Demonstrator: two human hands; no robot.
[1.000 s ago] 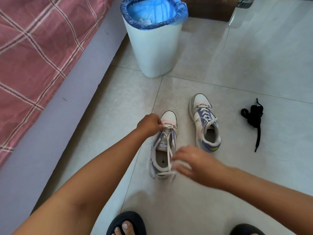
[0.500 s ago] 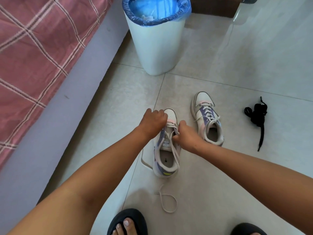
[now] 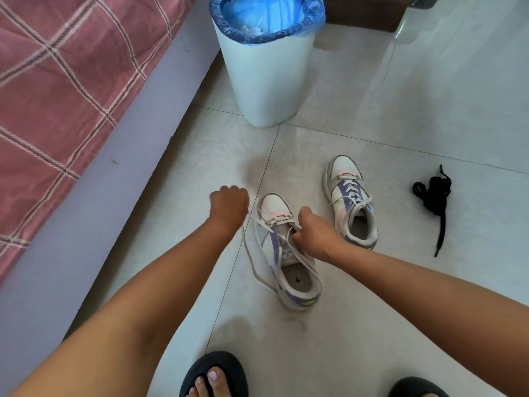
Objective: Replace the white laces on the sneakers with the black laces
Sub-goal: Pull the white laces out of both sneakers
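Nearest the person, the near sneaker lies heel toward them, its long axis running away to the toe. At its eyelets the right hand pinches the white lace where it crosses the tongue; just left of the toe the left hand is fisted around a taut strand of the same lace, so the pull seems to run leftward from the eyelets. Beyond and right stands the far sneaker, fully laced. Well right of it lie the black laces, bundled, nearer the right hand.
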